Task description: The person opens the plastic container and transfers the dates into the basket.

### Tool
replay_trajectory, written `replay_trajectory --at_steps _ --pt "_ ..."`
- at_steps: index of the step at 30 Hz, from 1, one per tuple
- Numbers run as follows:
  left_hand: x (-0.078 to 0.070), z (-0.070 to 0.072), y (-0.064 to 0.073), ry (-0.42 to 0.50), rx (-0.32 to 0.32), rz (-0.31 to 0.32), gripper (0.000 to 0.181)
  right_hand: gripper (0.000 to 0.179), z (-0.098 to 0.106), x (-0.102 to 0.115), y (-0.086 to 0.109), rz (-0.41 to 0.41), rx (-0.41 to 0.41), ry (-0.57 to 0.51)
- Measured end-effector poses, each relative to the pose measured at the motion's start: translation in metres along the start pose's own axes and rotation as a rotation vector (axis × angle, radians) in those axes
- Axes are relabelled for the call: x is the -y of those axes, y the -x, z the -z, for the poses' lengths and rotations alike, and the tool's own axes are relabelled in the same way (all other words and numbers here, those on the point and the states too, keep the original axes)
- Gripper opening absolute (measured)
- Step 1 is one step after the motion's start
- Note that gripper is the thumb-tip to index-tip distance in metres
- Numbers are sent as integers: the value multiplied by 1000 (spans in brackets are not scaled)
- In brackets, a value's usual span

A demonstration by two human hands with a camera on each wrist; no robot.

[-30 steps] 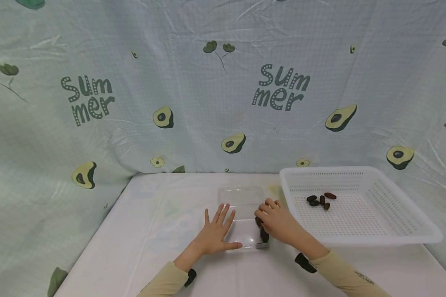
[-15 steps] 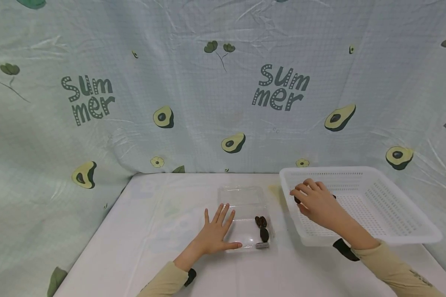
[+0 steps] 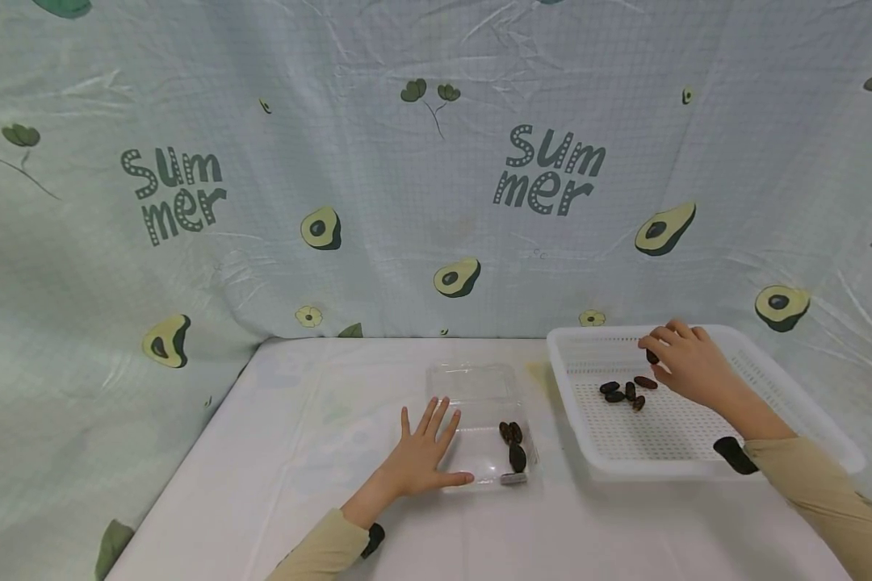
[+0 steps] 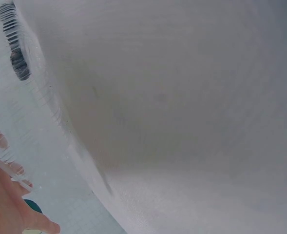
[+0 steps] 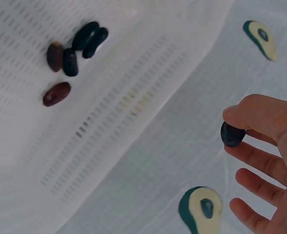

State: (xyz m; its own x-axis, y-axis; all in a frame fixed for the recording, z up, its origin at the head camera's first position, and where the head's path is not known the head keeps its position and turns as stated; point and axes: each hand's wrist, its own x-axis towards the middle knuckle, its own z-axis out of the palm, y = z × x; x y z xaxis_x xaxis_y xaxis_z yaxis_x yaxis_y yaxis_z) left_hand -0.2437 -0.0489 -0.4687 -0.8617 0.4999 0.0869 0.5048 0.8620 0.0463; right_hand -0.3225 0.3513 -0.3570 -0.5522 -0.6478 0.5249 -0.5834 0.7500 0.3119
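My right hand [image 3: 686,367] hangs above the back part of the white plastic basket [image 3: 792,436]. It pinches a dark date [image 5: 232,134] between thumb and forefinger, the other fingers apart from it. Several more dates [image 3: 614,396] lie in a loose group on the basket floor. Left of it stands a clear plastic box [image 3: 480,456] with its lid [image 3: 472,382] folded back. Along the box's right side lie three dates [image 3: 517,457]. My left hand [image 3: 419,458] rests with spread fingers on the box's left side; the left wrist view shows only part of this hand.
A white cloth [image 3: 298,452] covers the table. Behind and beside it hangs a sheet [image 3: 378,161] printed with avocados and lettering. A small grey strip [image 3: 513,478] sits at the box's front right corner.
My right hand has gone from the box's right side across to the back of the basket, a date in its fingers. The left hand stays where it was.
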Motion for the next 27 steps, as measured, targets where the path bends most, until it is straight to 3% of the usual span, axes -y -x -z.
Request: replay_trajectory --at_steps 11,27 --pt "1 0 -1 23 9 1 95 34 -36 -37 9 -59 72 30" --pt "-1 2 0 1 27 13 95 28 -72 -48 18 -105 202 23"
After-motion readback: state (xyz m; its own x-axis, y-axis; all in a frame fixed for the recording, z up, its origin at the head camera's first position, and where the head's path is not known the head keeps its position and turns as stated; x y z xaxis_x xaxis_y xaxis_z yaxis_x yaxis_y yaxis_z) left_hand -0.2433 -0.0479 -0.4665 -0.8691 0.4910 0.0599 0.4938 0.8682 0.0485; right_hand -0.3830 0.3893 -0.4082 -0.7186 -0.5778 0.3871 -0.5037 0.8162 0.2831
